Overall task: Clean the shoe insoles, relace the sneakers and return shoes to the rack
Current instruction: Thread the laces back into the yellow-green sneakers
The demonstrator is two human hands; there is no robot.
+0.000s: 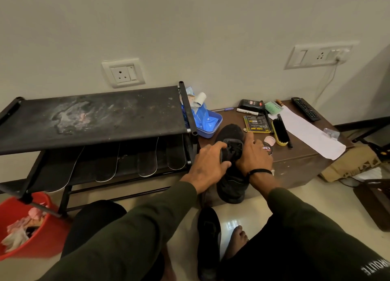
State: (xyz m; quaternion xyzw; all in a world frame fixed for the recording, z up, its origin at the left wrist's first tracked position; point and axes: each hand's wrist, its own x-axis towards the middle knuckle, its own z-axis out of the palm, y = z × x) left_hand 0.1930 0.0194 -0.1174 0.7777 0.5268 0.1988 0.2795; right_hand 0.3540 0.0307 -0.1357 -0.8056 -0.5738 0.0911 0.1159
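Both hands, left hand (207,164) and right hand (254,156), pinch laces on the black sneaker (232,166) overhanging the table (295,160) edge; a hard tug could tip it floorward.

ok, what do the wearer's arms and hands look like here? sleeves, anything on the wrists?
Both arms are in long dark olive-green sleeves reaching to the wrists. The left hand is bare, with nothing visible on its wrist. The right hand is bare too, with a thin black band around the wrist just above the cuff, and what may be a ring on one finger, too small to be sure. No gloves.
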